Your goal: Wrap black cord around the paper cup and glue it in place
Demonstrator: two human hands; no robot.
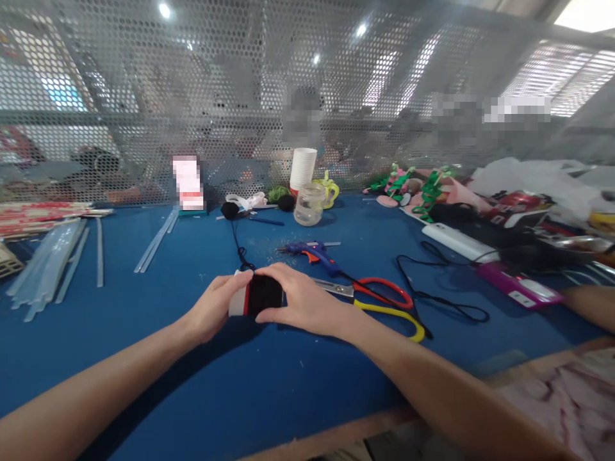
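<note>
A white cup with a red band (239, 302) lies on its side between my hands, just above the table. Its right part is covered in something black. My left hand (214, 308) closes round the white end, thumb on top. Around the black part curls my right hand (307, 299), with thumb and fingers pressed on it. A black cord (239, 246) runs from near the cup back to a black ball, perhaps of yarn (229, 210). Scissors with red and yellow handles (384, 298) lie beside my right hand. Behind it rests a blue glue gun (314, 253).
Clear glue sticks (50, 262) are piled at left; a phone (189, 182) stands behind. A stack of paper cups (303, 168) and a clear jar (309, 205) stand at the back. At right are a purple-white power strip (519, 285), cables and another person's arm (590, 305).
</note>
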